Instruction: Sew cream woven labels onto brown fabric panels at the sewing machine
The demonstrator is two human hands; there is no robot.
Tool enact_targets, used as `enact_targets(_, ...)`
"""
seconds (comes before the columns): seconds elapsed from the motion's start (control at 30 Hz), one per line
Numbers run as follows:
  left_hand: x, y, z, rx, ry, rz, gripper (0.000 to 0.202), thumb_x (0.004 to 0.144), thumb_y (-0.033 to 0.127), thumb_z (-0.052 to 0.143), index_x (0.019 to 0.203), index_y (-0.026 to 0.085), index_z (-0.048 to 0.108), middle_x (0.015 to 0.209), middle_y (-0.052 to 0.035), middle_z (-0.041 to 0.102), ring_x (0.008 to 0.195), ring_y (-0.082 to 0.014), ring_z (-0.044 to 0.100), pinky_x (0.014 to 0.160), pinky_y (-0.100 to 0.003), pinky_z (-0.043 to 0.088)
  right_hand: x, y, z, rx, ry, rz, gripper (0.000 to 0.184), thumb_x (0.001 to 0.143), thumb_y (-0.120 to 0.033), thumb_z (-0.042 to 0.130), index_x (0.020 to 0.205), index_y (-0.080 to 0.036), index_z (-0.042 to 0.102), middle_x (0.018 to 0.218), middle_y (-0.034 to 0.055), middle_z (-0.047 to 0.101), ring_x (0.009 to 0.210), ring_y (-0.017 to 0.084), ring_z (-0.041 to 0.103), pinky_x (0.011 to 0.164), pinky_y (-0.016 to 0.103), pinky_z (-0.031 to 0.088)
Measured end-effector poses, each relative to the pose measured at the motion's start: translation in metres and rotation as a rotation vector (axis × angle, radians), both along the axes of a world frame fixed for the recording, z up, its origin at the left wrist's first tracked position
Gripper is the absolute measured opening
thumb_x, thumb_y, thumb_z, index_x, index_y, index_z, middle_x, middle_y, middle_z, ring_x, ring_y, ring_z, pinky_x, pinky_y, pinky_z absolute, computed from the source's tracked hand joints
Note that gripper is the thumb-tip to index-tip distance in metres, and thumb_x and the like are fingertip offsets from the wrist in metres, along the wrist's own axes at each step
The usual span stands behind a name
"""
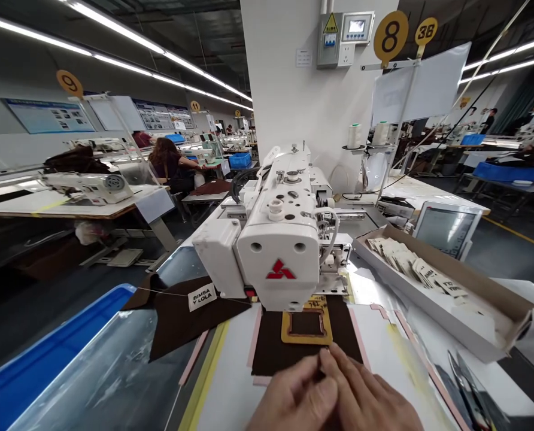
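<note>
The left hand (289,395) and the right hand (366,392) are close together, with their fingertips meeting; I cannot tell if they pinch some small thing. A flat, dark brown piece of cloth (269,353) lies at 11 o'clock from the hands, partly under them. On top of it is a flat yellow square frame (307,340), just past the fingertips, near 11 o'clock. I cannot tell if the fingers touch the cloth. The big white metal sewing machine (278,239) with a red mark stands behind the frame, also at 11 o'clock. Another dark brown cloth (179,326), with a white label (202,297) showing black letters, lies at 10 o'clock. A long white cardboard box (428,315) of pale labels (422,269) sits at 2 o'clock.
</note>
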State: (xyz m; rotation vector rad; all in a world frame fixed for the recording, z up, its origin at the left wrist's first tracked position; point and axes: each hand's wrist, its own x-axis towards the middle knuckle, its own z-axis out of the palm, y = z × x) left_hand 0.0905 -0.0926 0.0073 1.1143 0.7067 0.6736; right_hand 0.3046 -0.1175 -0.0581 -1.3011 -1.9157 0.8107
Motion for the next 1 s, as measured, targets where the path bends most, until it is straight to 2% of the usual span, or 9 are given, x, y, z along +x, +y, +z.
enact_targets(0.07,0.000,0.002,-0.006,-0.111,-0.054,0.059,0.051,0.096,0.058,0.070,0.127,0.018,0.072,0.121,-0.0140,0.073,0.115,-0.0304,0.068,0.106,-0.047,0.051,-0.020,-0.002,-0.014,0.048,-0.076,0.090,0.063,0.094,-0.032,0.068,0.154,-0.039,0.053,0.156,0.0024,0.048,0.139,0.042,0.053,0.105,0.056,0.058)
enact_targets(0.13,-0.007,0.004,-0.012,-0.208,-0.031,0.070,0.046,0.096,0.054,0.071,0.120,0.015,0.075,0.113,-0.0138,0.074,0.106,-0.0278,0.070,0.098,-0.043,0.055,-0.022,-0.004,-0.011,0.014,-0.072,0.174,0.071,0.094,-0.033,0.069,0.160,-0.039,0.042,0.161,0.0014,0.040,0.141,0.040,0.052,0.105,0.054,0.059)
enact_targets(0.23,-0.021,0.007,-0.014,-0.216,0.045,0.102,0.039,0.093,0.049,0.075,0.109,0.014,0.078,0.097,-0.0109,0.075,0.091,-0.0225,0.070,0.087,-0.036,0.058,-0.011,-0.003,0.015,-0.111,0.050,0.182,0.063,0.097,-0.037,0.067,0.156,-0.043,0.048,0.158,0.0002,0.049,0.140,0.036,0.055,0.111,0.055,0.053)
enact_targets(0.3,-0.027,0.010,-0.009,-0.182,0.079,0.129,0.037,0.091,0.047,0.076,0.107,0.014,0.078,0.092,-0.0094,0.075,0.084,-0.0203,0.069,0.081,-0.033,0.059,-0.006,0.005,0.037,-0.212,0.179,0.063,0.045,0.101,-0.046,0.061,0.146,-0.040,0.061,0.147,0.0045,0.063,0.132,0.034,0.062,0.112,0.055,0.050)
enact_targets(0.4,-0.032,0.017,0.000,-0.126,0.131,0.078,0.033,0.093,0.043,0.072,0.107,0.013,0.078,0.097,-0.0112,0.077,0.084,-0.0199,0.069,0.077,-0.031,0.059,-0.006,0.021,0.056,-0.478,0.361,-0.022,0.045,0.101,-0.061,0.057,0.131,-0.031,0.070,0.115,0.0094,0.076,0.104,0.029,0.070,0.086,0.041,0.058)
enact_targets(0.53,-0.035,0.023,0.009,-0.084,0.183,-0.029,0.027,0.093,0.036,0.069,0.099,0.012,0.078,0.092,-0.0101,0.078,0.081,-0.0188,0.070,0.077,-0.031,0.059,-0.016,0.035,0.058,-0.720,0.491,0.107,0.049,0.089,-0.067,0.073,0.105,-0.020,0.073,0.082,0.0046,0.070,0.075,0.019,0.064,0.063,0.028,0.048)
enact_targets(0.7,-0.039,0.024,0.005,-0.126,0.213,0.017,0.039,0.096,0.048,0.068,0.111,0.013,0.073,0.096,-0.0100,0.078,0.088,-0.0199,0.073,0.081,-0.032,0.060,-0.022,0.034,0.053,-0.734,0.601,0.035,0.048,0.078,-0.064,0.084,0.081,-0.021,0.061,0.069,-0.0009,0.063,0.061,0.013,0.055,0.057,0.025,0.043)
enact_targets(0.87,-0.038,0.023,-0.001,-0.196,0.349,-0.057,0.050,0.084,0.060,0.078,0.086,0.012,0.067,0.085,-0.0134,0.079,0.071,-0.0217,0.076,0.059,-0.026,0.056,-0.026,0.033,0.050,-0.664,0.623,0.026,0.046,0.082,-0.062,0.081,0.081,-0.020,0.062,0.072,-0.0007,0.063,0.066,0.014,0.058,0.061,0.026,0.046)
enact_targets(1.0,-0.036,0.023,-0.003,-0.175,0.294,-0.013,0.046,0.085,0.057,0.076,0.083,0.012,0.066,0.082,-0.0132,0.078,0.067,-0.0198,0.075,0.058,-0.025,0.056,-0.028,0.031,0.042,-0.563,0.527,0.035,0.045,0.092,-0.064,0.071,0.083,-0.019,0.068,0.074,0.0008,0.062,0.071,0.015,0.057,0.063,0.027,0.046)
